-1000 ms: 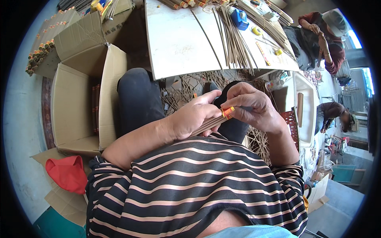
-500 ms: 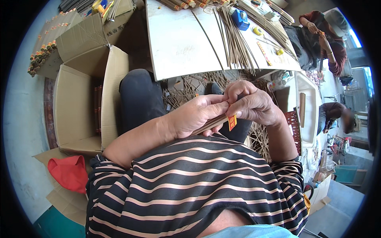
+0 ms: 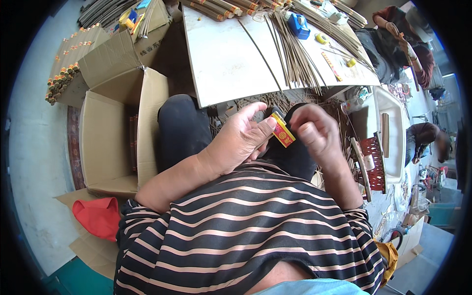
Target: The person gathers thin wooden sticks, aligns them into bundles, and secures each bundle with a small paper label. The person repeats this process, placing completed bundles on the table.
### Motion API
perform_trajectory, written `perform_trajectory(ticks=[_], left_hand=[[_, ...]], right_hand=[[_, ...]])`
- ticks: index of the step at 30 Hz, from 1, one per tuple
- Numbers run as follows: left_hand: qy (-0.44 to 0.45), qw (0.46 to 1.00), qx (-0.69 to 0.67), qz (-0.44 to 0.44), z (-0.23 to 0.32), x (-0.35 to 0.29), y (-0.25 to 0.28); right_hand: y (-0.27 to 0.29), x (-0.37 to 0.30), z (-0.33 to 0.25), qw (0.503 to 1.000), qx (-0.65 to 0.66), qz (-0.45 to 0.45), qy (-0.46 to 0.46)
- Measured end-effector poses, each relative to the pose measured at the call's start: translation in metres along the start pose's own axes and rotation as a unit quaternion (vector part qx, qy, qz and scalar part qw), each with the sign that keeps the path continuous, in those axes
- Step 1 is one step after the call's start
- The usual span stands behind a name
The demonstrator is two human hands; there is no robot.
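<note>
My left hand [image 3: 241, 137] is closed, its thumb pressing on a red and yellow paper label [image 3: 282, 132]. The incense stick bundle behind that label is mostly hidden by the hand. To the right, and apart from the label, hovers my right hand [image 3: 319, 132]. Its fingers are curled and smeared by motion, so I cannot make out whether anything is in them. Both hands are above my lap, in front of the white table [image 3: 231, 64]. Loose incense sticks [image 3: 295, 59] lie fanned at the table's near edge.
At left stands an open cardboard box [image 3: 110, 142] with bundles inside, beside a red cloth [image 3: 97, 217]. A blue tape dispenser [image 3: 298, 26] and a yellow tape roll [image 3: 321, 38] are on the table. A red plastic basket [image 3: 373, 162] is at right; a co-worker [image 3: 410, 46] sits beyond.
My right hand has come away from the label and moved right. The label, now flat and facing up, stays under my left thumb. The whole view has shifted slightly.
</note>
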State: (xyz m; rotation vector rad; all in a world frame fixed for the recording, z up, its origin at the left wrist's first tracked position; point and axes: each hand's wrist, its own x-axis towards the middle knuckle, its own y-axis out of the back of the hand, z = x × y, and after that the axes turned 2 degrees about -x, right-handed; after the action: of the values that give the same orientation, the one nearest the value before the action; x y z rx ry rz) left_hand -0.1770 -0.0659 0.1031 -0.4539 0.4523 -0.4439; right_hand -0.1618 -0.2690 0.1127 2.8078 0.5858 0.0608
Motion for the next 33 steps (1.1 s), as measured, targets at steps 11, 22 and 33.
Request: perform_trajectory(ticks=[11, 22, 33], left_hand=[[-0.034, 0.999, -0.013, -0.002, -0.005, 0.005, 0.002], [0.013, 0.996, -0.054, -0.075, -0.003, 0.006, 0.011], [0.045, 0.974, -0.148, -0.168, -0.005, 0.011, 0.018]], right_hand=[[-0.026, 0.005, 0.018, 0.999, 0.043, 0.018, 0.023], [-0.020, 0.016, 0.038, 0.986, 0.022, -0.007, 0.163], [-0.019, 0.018, 0.037, 0.985, 0.115, -0.015, 0.131]])
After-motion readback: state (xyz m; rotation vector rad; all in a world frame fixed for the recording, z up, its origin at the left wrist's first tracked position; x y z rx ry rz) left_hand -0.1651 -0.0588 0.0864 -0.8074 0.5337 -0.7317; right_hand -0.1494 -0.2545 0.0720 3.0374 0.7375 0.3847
